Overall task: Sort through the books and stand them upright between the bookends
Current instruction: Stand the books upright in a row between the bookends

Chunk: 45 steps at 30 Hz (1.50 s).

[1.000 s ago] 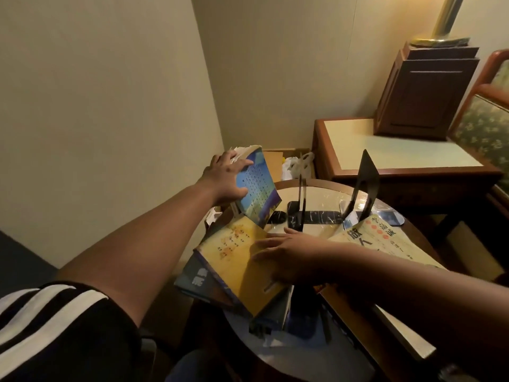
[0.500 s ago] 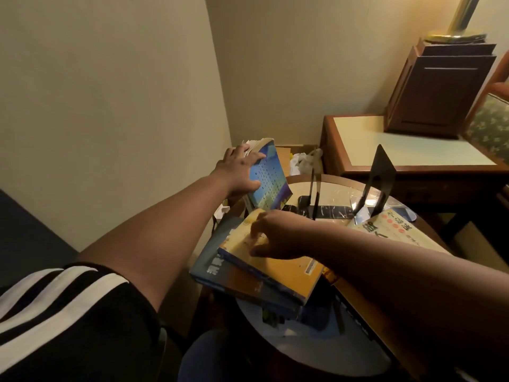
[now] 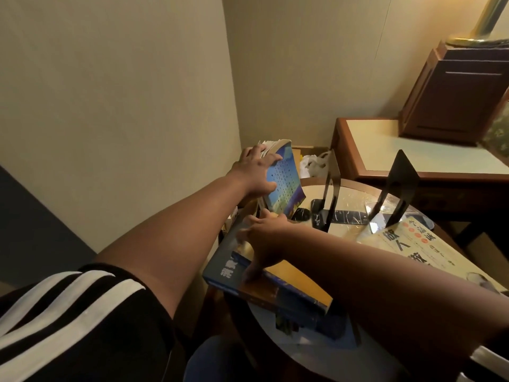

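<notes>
My left hand (image 3: 254, 172) grips the top edge of a blue book (image 3: 285, 183), holding it tilted upright at the round table's far left. My right hand (image 3: 263, 241) lies with spread fingers on a flat stack, touching a yellow book (image 3: 297, 282) that rests on a dark blue book (image 3: 223, 268); whether it grips either is unclear. Two black bookends stand on the table: one (image 3: 329, 191) just right of the blue book, another (image 3: 400, 186) farther right, with a bare gap between them. A cream book with red print (image 3: 413, 246) lies flat at the right.
The round glass-topped table (image 3: 355, 194) sits in a corner of beige walls. A wooden side table (image 3: 385, 150) with a dark wooden box (image 3: 454, 92) stands behind it. A white plastic bag (image 3: 314, 164) lies on the floor beyond the table.
My right hand has slid left across the yellow book toward the stack's far left edge. My left hand still holds the blue book upright. The view has shifted slightly.
</notes>
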### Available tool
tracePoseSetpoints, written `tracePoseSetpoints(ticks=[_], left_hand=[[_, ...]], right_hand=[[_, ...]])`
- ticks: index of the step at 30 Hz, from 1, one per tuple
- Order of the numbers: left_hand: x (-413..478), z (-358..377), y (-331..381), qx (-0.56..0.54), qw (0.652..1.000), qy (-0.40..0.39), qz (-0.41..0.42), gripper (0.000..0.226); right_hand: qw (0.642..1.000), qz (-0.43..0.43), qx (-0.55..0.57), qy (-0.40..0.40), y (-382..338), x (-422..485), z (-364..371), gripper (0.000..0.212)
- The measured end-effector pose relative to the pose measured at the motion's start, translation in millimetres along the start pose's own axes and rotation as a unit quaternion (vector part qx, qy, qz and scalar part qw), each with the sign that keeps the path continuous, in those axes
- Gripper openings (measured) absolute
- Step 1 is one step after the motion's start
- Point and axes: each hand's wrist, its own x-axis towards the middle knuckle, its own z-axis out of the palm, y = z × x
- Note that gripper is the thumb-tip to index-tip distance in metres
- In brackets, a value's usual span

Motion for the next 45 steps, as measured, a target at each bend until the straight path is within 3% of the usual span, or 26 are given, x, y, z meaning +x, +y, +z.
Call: tracePoseSetpoints(ticks=[5,10,16,22,29,33,37,45], left_hand=[[0,0,-2,-0.001,1.000,0.003,0.000,0.073],[5,1,-1,0.002,1.000,-0.005,-0.001,0.074],[7,-3,-1,0.003,1.000,-0.031,-0.004,0.077],[5,-3,3,0.014,0.999,-0.030,-0.009,0.077],[2,-2,8,0.002,1.000,-0.012,-0.008,0.074],[5,1,7,0.014,1.000,0.010,0.012,0.072],[11,3,5,0.036,0.999,-0.018,-0.011,0.088],[22,6,-1,0.031,0.999,-0.023,0.005,0.081]], right_hand=[[0.992,-0.005,0.115,0.054,5,-17,-6,0.078],[0.963,-0.003,0.205,0.174,29,-64,-29,0.076],[0.925,0.093,0.261,0.260,72,-108,-53,0.050],[0.850,0.141,0.316,0.398,101,-130,-65,0.047],[0.743,0.151,0.327,0.564,113,-116,-72,0.057],[0.731,0.146,0.333,0.578,113,-82,-54,0.061],[0.723,0.154,0.374,0.560,118,-47,-32,0.065],[0.709,0.151,0.425,0.542,120,-4,3,0.062]])
